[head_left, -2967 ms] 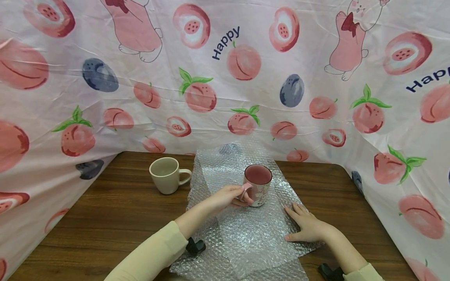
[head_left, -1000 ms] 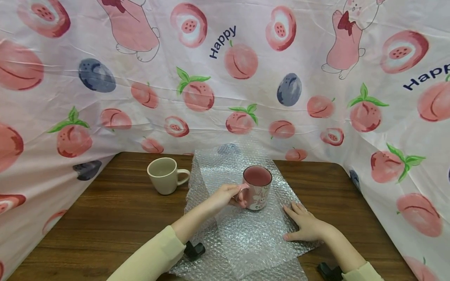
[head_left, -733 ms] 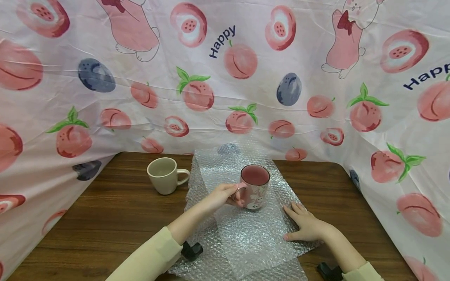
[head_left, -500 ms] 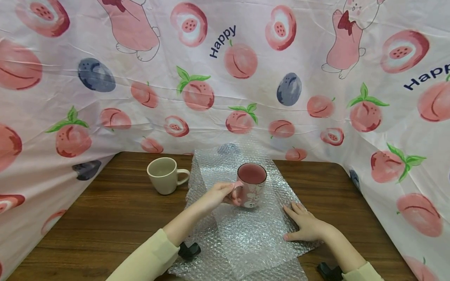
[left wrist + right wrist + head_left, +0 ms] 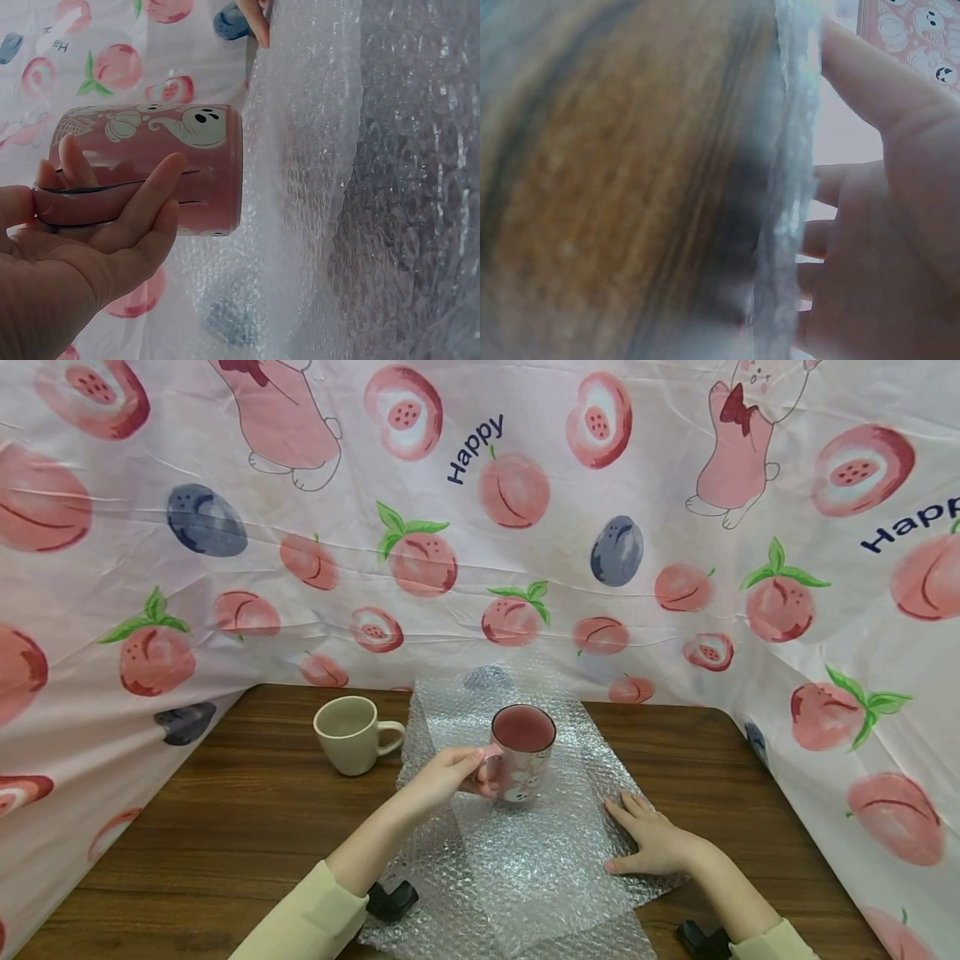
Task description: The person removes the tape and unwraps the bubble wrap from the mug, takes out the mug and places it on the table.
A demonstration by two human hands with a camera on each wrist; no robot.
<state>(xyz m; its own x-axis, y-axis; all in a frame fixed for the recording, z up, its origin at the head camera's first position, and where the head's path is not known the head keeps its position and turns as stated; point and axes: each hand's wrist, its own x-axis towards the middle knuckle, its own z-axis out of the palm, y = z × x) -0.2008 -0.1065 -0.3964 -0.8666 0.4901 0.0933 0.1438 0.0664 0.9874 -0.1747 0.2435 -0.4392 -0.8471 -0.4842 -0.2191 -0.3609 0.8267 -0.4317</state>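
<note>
In the head view my left hand (image 5: 450, 775) grips the handle of a pink mug (image 5: 522, 764), its dark-edged mouth facing up. Pale ghosts and pumpkins decorate the mug's side (image 5: 187, 124) in the left wrist view, where the fingers (image 5: 150, 199) curl through and round the handle. A narrow gap seems to part its base from the bubble wrap (image 5: 547, 877). Spread flat on the right edge of that wrap lies my right hand (image 5: 656, 839), fingers straight. The right wrist view shows this hand (image 5: 885, 210) against the wrap's edge (image 5: 784, 195).
A cream mug (image 5: 348, 743) stands upright left of the wrap, handle pointing right. The bubble wrap runs across the brown wooden table (image 5: 247, 810) to its back edge. A peach-printed cloth (image 5: 450, 552) hangs behind and along both sides.
Over the last second my left hand has carried the pink mug leftward across the bubble wrap, and slightly up in view. My right hand stays in place. The cream mug has not moved.
</note>
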